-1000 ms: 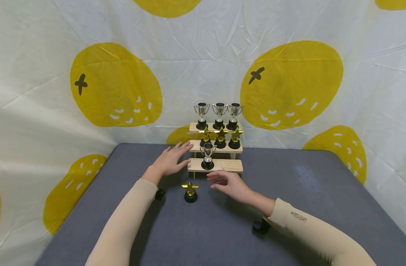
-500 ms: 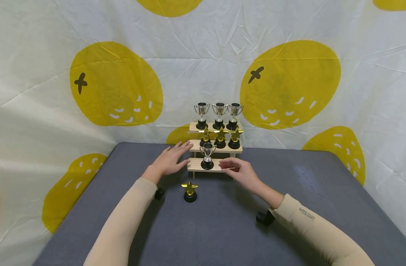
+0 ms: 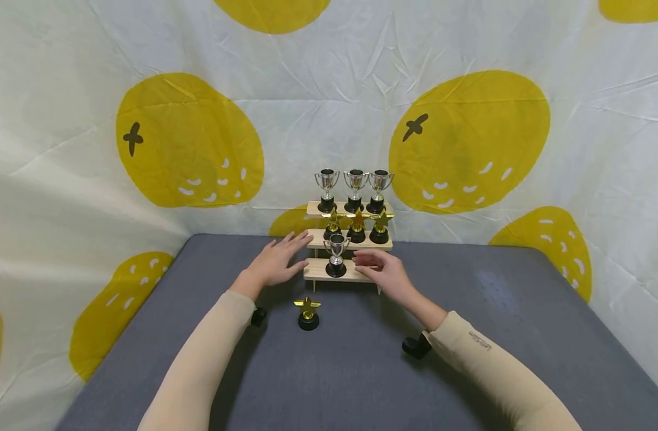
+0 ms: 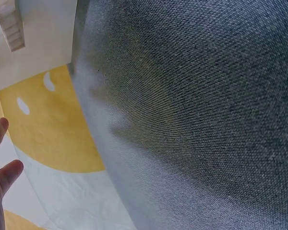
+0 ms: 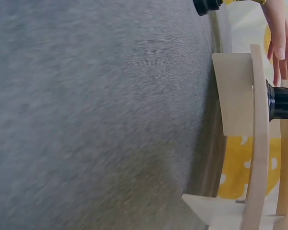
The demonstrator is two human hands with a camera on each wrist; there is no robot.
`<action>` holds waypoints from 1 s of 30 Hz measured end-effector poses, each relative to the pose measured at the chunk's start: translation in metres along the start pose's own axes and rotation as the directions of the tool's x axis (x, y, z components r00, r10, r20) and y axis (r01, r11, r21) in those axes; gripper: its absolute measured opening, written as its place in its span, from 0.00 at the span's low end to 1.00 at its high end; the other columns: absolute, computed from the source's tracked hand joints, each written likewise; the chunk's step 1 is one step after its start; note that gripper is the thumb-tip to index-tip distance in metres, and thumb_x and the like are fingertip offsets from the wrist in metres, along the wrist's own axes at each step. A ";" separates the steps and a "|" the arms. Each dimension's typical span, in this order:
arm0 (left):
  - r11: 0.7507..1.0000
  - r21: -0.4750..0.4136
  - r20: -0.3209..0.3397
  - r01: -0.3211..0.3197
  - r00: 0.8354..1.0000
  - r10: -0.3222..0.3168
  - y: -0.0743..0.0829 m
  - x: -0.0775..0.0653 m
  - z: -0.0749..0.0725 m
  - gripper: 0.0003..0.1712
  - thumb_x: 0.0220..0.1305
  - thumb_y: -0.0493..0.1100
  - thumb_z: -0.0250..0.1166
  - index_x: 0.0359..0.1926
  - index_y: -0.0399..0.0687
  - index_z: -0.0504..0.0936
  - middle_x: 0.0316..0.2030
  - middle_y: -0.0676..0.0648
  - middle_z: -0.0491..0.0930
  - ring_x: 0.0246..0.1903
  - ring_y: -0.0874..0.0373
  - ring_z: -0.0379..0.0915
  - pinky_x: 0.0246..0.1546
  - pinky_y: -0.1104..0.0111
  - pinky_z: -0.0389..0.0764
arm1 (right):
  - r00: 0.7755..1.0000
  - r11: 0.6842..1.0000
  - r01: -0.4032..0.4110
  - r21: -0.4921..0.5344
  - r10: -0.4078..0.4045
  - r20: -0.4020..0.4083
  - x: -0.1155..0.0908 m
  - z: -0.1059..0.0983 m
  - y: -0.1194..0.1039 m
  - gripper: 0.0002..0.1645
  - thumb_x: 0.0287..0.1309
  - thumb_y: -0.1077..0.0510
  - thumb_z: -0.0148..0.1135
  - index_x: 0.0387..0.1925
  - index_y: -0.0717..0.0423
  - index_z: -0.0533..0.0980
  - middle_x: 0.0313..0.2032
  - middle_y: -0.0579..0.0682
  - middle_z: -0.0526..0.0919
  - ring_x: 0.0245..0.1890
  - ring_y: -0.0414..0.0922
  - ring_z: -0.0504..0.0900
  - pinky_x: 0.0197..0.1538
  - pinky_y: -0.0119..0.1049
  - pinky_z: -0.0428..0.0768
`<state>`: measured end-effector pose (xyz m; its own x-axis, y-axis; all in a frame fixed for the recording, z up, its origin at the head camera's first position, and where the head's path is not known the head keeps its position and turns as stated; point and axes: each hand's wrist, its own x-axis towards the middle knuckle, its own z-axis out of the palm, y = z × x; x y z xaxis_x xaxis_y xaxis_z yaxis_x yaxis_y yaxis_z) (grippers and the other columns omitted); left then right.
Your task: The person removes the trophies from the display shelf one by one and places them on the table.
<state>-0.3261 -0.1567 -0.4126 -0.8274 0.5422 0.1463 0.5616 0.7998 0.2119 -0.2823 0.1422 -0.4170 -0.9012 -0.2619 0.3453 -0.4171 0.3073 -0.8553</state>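
My left hand (image 3: 273, 259) rests at the left side of a wooden three-tier display stand (image 3: 314, 270), fingers straight and fingertips at the middle shelf's end. My right hand (image 3: 385, 274) is over the right part of the bottom shelf, fingers gently bent with nothing in them. Just left of its fingertips, a silver cup trophy (image 3: 336, 254) stands upright on that shelf; its black base (image 5: 281, 102) shows in the right wrist view. A gold star trophy (image 3: 308, 313) stands on the table in front of the stand.
The top shelf carries silver cup trophies (image 3: 355, 188) in a row, and the middle shelf gold star trophies (image 3: 357, 226). A dark grey cloth (image 3: 329, 383) covers the table. Behind hangs a white curtain (image 3: 323, 131) with yellow fruit shapes.
My right hand has moved from in front of the stand up and rightward to the bottom shelf's right part. The left hand and the trophies have stayed in place.
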 end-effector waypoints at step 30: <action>1.000 0.014 0.010 0.004 1.000 -0.004 -0.002 0.001 0.001 0.38 0.78 0.60 0.52 0.82 0.58 0.54 0.81 0.51 0.48 0.77 0.41 0.47 0.69 0.34 0.54 | 0.988 0.988 -0.152 0.007 0.152 0.020 0.025 0.031 -0.003 0.24 0.63 0.64 0.71 0.59 0.65 0.78 0.54 0.61 0.85 0.53 0.57 0.84 0.54 0.50 0.82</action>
<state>-0.3276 -0.1571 -0.4142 -0.8297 0.5413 0.1361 0.5581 0.8055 0.1993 -0.3001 0.1066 -0.4176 -0.9517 -0.2303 0.2033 -0.2740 0.3375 -0.9006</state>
